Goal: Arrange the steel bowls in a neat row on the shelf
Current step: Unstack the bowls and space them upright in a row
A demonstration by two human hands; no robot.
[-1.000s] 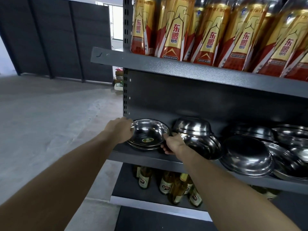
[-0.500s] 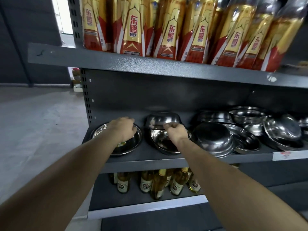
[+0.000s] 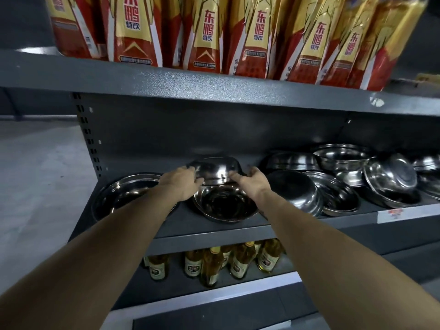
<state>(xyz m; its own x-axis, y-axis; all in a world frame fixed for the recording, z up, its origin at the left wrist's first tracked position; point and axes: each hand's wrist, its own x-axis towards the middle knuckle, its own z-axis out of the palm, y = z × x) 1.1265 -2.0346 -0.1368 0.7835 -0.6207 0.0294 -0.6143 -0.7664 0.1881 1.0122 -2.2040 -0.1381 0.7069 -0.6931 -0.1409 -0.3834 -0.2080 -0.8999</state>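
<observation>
An upturned steel bowl (image 3: 215,169) sits at the back of the grey middle shelf (image 3: 214,231). My left hand (image 3: 182,183) grips its left side and my right hand (image 3: 253,183) grips its right side. Right below it, an upright steel bowl (image 3: 225,203) lies near the shelf's front. A wide shallow bowl (image 3: 123,194) rests flat at the shelf's left end, partly behind my left forearm. To the right, several more steel bowls (image 3: 338,179) lie jumbled, some upside down, some leaning on one another.
The upper shelf (image 3: 214,85) carries a row of red and gold drink bottles (image 3: 257,36) just above my hands. Glass bottles of yellow liquid (image 3: 212,263) stand on the lower shelf. A white price tag (image 3: 394,214) marks the shelf edge. Grey concrete floor (image 3: 35,186) spreads to the left.
My left hand left the shallow left bowl and joined the right on the upturned bowl. The camera view shifted right and closer, showing more of the jumbled bowls.
</observation>
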